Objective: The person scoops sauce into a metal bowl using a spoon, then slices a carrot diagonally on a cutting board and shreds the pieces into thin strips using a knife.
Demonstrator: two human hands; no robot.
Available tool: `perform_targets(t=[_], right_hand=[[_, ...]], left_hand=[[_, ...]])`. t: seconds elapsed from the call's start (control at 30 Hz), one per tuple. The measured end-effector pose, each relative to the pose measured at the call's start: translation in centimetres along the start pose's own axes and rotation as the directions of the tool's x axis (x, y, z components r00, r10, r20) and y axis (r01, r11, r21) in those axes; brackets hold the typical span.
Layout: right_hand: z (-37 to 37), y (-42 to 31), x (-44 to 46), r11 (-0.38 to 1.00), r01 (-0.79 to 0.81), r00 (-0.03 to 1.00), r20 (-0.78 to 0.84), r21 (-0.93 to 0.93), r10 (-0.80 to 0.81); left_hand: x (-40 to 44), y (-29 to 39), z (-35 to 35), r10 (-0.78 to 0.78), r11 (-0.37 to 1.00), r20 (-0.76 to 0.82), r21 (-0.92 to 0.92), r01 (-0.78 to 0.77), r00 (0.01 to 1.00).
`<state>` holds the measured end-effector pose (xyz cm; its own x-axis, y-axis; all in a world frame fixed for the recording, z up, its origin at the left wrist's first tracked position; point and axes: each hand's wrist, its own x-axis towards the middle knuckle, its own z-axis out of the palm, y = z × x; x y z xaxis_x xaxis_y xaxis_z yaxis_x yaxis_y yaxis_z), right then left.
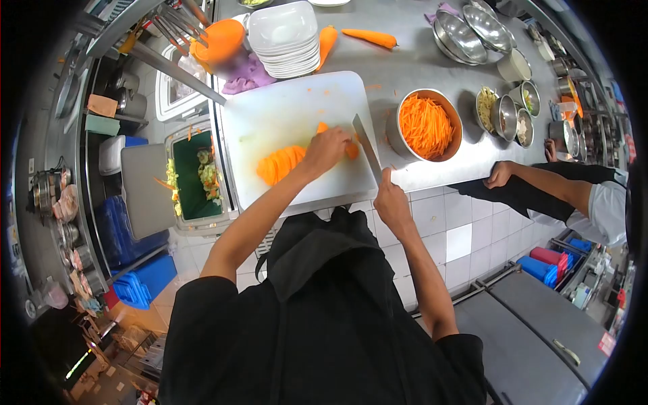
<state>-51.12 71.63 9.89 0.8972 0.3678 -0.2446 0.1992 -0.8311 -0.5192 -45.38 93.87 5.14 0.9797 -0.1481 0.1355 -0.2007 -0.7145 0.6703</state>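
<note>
A white cutting board lies on the steel counter, with a fanned row of carrot slices on it. My left hand is closed over a piece of carrot at the right of that row; its fingers partly hide the piece. In my right hand is the handle of a kitchen knife. The blade points away from me along the board's right side, just right of the carrot. Beside the board stands a metal pot full of shredded carrot.
Stacked white dishes, a purple cloth and a whole carrot lie beyond the board. Steel bowls stand at the far right. A scrap bin adjoins the counter's left. Another person's hand is at the counter's right edge.
</note>
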Motion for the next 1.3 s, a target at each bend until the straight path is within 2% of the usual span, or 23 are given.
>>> perform_targets(t=[0.2, 0.37, 0.57, 0.63, 0.73, 0.9, 0.97, 1.13, 1.3], right_hand=[[-0.9, -0.8, -0.2, 1.000, 0.011, 1.000, -0.006, -0.005, -0.011], [-1.3, -1.8, -2.8, 1.000, -0.018, 0.999, 0.034, -0.021, 0.019], [0.3, -0.3, -2.8, 0.999, 0.039, 0.999, -0.024, -0.002, -0.039], [-0.5, -1.6, -2.7, 1.000, -0.015, 1.000, -0.001, 0.016, 0.015], [0.5, -0.9, -2.3, 0.999, 0.048, 0.999, -0.021, 0.022, -0.047], [0.1, -1.4, -2.1, 1.000, -0.012, 1.000, 0.028, -0.002, 0.012], [0.1, -1.3, -2.6, 1.000, -0.024, 0.998, 0.055, -0.006, 0.024], [0.7, -1.1, -2.2, 0.998, 0.055, 0.998, -0.015, 0.010, -0.055], [0.5, -1.3, -2.0, 0.998, 0.061, 0.998, -0.022, 0.011, -0.061]], left_hand=[[-0.7, -0.7, 1.4, 0.046, 0.999, 0.029, 0.023, -0.046, 0.999], [-0.7, 0.3, 1.1, 0.010, 0.995, 0.067, 0.093, -0.017, 0.998], [-0.5, 0.6, 0.9, -0.020, 0.990, 0.137, 0.142, 0.001, 0.990], [-0.9, 0.2, 1.0, -0.031, 0.990, 0.144, 0.144, 0.010, 0.989], [-0.9, 0.1, 1.3, -0.009, 0.988, 0.113, 0.154, -0.009, 0.994], [-0.8, -0.2, 1.2, 0.026, 0.993, 0.051, 0.113, -0.032, 0.998], [-1.0, 0.0, 1.4, 0.010, 0.995, 0.071, 0.101, -0.017, 0.997], [-1.4, 0.0, 1.2, -0.005, 0.996, 0.066, 0.091, -0.001, 0.998], [-1.4, 0.1, 0.8, -0.008, 0.996, 0.069, 0.093, 0.001, 0.998]])
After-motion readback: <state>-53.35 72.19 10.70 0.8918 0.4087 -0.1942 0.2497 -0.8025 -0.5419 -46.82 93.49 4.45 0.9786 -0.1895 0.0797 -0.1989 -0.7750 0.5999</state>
